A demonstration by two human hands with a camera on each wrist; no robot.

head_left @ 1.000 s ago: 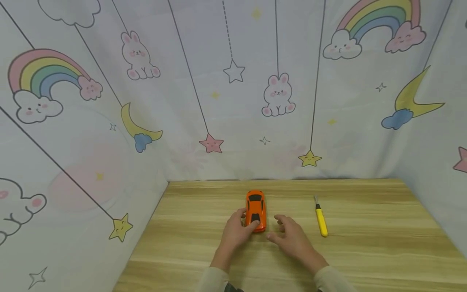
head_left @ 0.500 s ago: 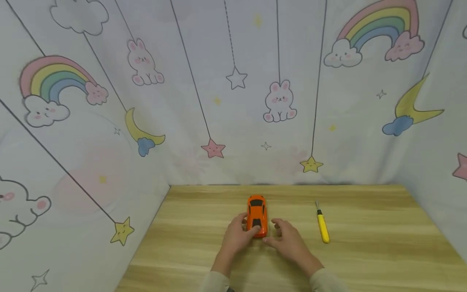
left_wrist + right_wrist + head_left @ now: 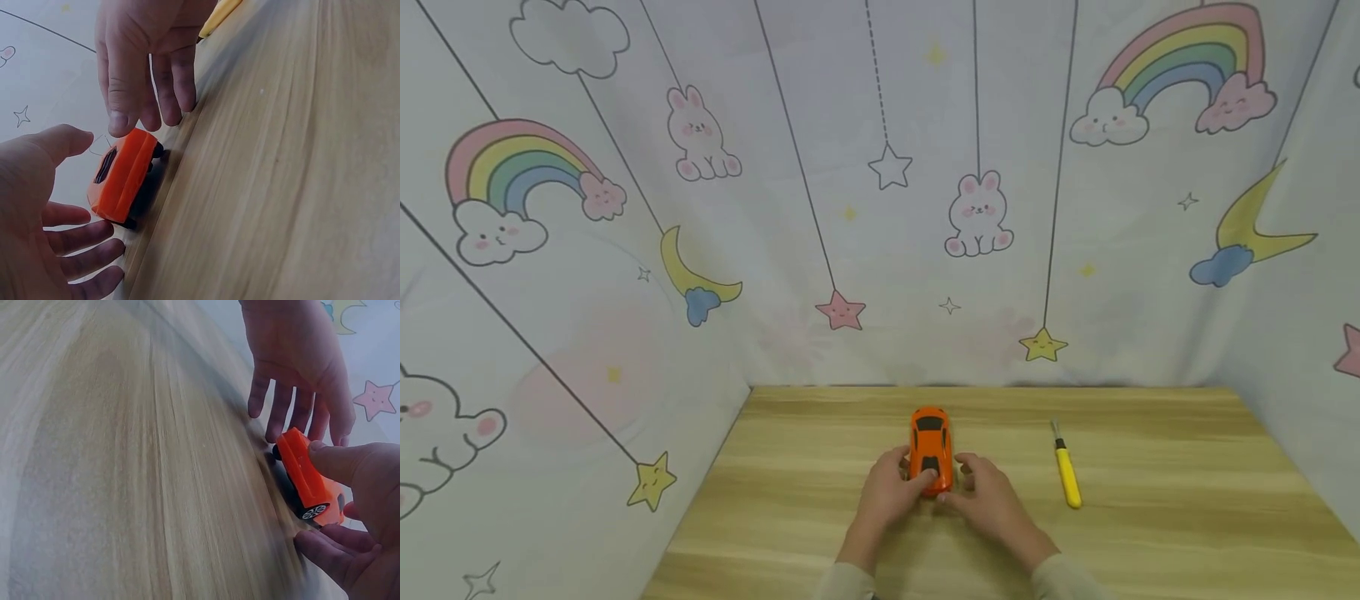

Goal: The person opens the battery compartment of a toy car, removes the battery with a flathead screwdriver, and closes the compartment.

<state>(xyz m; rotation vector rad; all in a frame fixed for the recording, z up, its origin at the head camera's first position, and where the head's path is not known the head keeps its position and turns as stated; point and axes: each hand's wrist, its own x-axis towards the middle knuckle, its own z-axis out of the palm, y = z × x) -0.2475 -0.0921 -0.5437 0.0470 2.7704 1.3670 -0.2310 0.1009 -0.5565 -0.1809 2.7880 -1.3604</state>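
An orange toy car point(image 3: 930, 454) with black windows sits on the wooden table, its rear toward me. My left hand point(image 3: 887, 487) is at its left side, fingers beside the body and thumb over the rear. In the left wrist view a gap shows between that thumb and the car point(image 3: 128, 178). At the right rear is my right hand point(image 3: 988, 498), its fingers spread along the side. Its thumb point(image 3: 337, 464) overlaps the rear corner in the right wrist view, with the fingers low by a wheel point(image 3: 314, 512). Neither hand is curled round the car.
A screwdriver point(image 3: 1066, 475) with a yellow handle and a slim metal shaft lies on the table point(image 3: 1180, 492) to the right of the hands. White cloth walls point(image 3: 910, 342) printed with rabbits, stars and rainbows enclose the table at the back and both sides.
My right hand has moved left, closer to the car's right rear. The left hand has stayed beside the car. The head view has tilted slightly up, so the scene sits lower.
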